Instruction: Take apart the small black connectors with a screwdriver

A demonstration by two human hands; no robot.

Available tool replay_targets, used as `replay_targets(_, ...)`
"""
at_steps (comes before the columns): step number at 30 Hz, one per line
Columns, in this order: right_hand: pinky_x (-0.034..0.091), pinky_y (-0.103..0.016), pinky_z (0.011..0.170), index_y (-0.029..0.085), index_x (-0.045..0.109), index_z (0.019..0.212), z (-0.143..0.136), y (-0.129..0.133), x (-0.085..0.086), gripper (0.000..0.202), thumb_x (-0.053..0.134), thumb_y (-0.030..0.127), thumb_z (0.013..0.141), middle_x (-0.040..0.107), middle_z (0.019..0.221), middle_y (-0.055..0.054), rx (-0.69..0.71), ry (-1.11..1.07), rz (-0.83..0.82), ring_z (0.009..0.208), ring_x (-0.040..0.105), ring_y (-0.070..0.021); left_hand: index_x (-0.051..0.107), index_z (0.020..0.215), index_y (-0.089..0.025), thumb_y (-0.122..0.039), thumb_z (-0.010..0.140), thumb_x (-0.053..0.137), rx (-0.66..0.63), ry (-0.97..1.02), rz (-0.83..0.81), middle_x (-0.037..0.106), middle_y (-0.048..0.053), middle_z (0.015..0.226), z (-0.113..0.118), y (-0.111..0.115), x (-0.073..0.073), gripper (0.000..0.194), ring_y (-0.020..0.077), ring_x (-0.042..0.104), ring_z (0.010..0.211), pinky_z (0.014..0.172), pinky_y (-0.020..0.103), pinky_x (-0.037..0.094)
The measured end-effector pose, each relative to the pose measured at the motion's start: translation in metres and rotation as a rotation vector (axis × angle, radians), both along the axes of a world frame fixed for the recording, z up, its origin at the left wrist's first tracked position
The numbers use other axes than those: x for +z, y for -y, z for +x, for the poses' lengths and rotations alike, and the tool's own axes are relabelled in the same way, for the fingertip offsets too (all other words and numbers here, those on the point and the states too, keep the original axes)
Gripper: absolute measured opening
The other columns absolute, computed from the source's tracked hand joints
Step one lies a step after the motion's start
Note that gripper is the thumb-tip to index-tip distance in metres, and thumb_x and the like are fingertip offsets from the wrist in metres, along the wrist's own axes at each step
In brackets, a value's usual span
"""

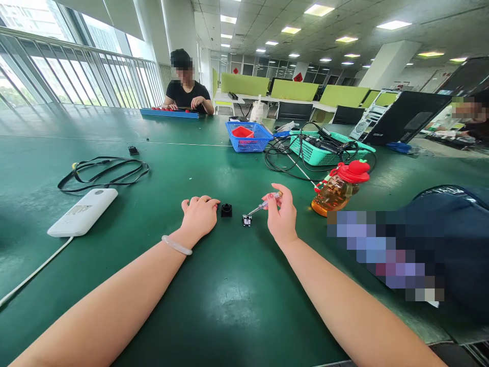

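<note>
My right hand point(281, 214) is closed round a small screwdriver point(263, 205) with a clear handle. The screwdriver slants down to the left, its tip at a small black-and-silver part point(247, 220) on the table; whether it touches is too small to tell. To the left of that part sits a small square black piece point(226, 210) with a round shape in it. My left hand point(199, 216) rests palm down just beside the black piece, its fingers spread a little and nothing seen in them. A pale bangle point(176, 245) circles the left wrist.
A white power bank point(83, 212) and a looped black cable point(103, 173) lie left. A blue basket point(250, 145), a green basket point(319, 157) with cables and a red-lidded bottle point(332, 196) stand right. A dark bag point(454, 244) lies near right. Another person point(189, 94) sits opposite.
</note>
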State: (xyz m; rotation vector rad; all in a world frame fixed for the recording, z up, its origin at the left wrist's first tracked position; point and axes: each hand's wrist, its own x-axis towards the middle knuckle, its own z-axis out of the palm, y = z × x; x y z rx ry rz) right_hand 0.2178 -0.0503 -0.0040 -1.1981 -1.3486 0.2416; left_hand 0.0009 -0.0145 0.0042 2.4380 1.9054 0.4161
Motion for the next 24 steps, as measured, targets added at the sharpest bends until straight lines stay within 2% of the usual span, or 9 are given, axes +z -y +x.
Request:
replay_targets(4,0.057,-0.033,0.071,0.023,0.049,0.123,-0.001,0.003,0.003,0.029,0.046,0.027,0.094,0.068,0.089,-0.003,0.029,-0.029,0.052,0.076,0.067,-0.0161,0.070,0.114,-0.025,-0.028,0.095,0.032,0.007,0.012,0.026,0.063,0.008,0.133,0.001,-0.002,-0.001,0.043,0.0340,0.054,0.121,0.107,0.064,0.027)
replay_targets(6,0.056,-0.034,0.071,0.022,0.048,0.124,0.000,0.004,0.005,0.031,0.045,0.026,0.094,0.067,0.086,-0.003,-0.054,-0.021,0.112,0.076,0.065,-0.0167,0.071,0.113,-0.021,-0.029,0.094,0.035,-0.030,0.021,0.036,0.065,0.010,0.130,0.001,-0.004,-0.001,0.042,0.0315,0.055,0.121,0.108,0.055,0.033)
replay_targets(9,0.054,-0.036,0.073,0.021,0.049,0.125,0.002,0.004,0.006,0.031,0.044,0.025,0.094,0.065,0.081,-0.003,-0.176,0.019,0.136,0.075,0.063,-0.0178,0.074,0.106,-0.016,-0.032,0.095,0.036,-0.071,0.029,0.020,0.070,0.011,0.118,0.001,-0.005,0.000,0.043,0.0283,0.060,0.114,0.102,0.042,0.044)
replay_targets(11,0.053,-0.036,0.073,0.021,0.049,0.124,0.001,0.003,0.005,0.031,0.042,0.024,0.094,0.065,0.080,-0.003,-0.161,0.050,0.115,0.074,0.063,-0.0179,0.075,0.100,-0.016,-0.036,0.095,0.035,-0.047,0.023,0.013,0.072,0.011,0.111,0.001,-0.004,0.002,0.045,0.0292,0.061,0.108,0.097,0.041,0.047)
replay_targets(14,0.054,-0.037,0.075,0.022,0.049,0.124,-0.004,0.005,0.003,0.030,0.042,0.025,0.095,0.066,0.083,-0.003,-0.051,0.093,0.093,0.077,0.065,-0.0180,0.076,0.098,-0.017,-0.044,0.096,0.034,-0.012,0.010,0.023,0.072,0.011,0.111,0.001,-0.002,0.003,0.049,0.0317,0.059,0.111,0.097,0.044,0.047)
replay_targets(17,0.054,-0.037,0.077,0.023,0.048,0.123,-0.011,0.009,0.003,0.029,0.043,0.027,0.096,0.067,0.085,-0.003,0.034,0.134,0.091,0.080,0.065,-0.0179,0.068,0.118,-0.016,-0.049,0.097,0.033,-0.084,0.029,0.040,0.068,0.012,0.123,0.001,-0.002,0.001,0.052,0.0315,0.054,0.119,0.104,0.046,0.043)
replay_targets(20,0.055,-0.038,0.078,0.023,0.049,0.122,-0.014,0.012,0.005,0.028,0.044,0.028,0.096,0.067,0.085,-0.004,0.049,0.152,0.110,0.081,0.065,-0.0181,0.042,0.145,-0.018,-0.050,0.096,0.034,-0.257,0.082,0.006,0.055,0.010,0.141,0.001,-0.002,-0.002,0.059,0.0295,0.043,0.133,0.112,0.047,0.035)
replay_targets(22,0.055,-0.037,0.078,0.023,0.050,0.121,-0.013,0.013,0.005,0.027,0.045,0.028,0.095,0.067,0.084,-0.004,0.010,0.131,0.126,0.081,0.065,-0.0185,0.032,0.150,-0.024,-0.051,0.096,0.036,-0.363,0.092,-0.043,0.047,0.008,0.149,0.002,-0.001,-0.004,0.061,0.0291,0.037,0.138,0.115,0.049,0.030)
replay_targets(24,0.054,-0.037,0.077,0.022,0.051,0.121,-0.011,0.012,0.005,0.027,0.045,0.027,0.094,0.067,0.083,-0.004,-0.048,0.098,0.132,0.080,0.066,-0.0185,0.033,0.149,-0.030,-0.052,0.095,0.037,-0.405,0.072,-0.080,0.043,0.008,0.152,0.004,0.003,-0.005,0.059,0.0308,0.035,0.139,0.115,0.054,0.028)
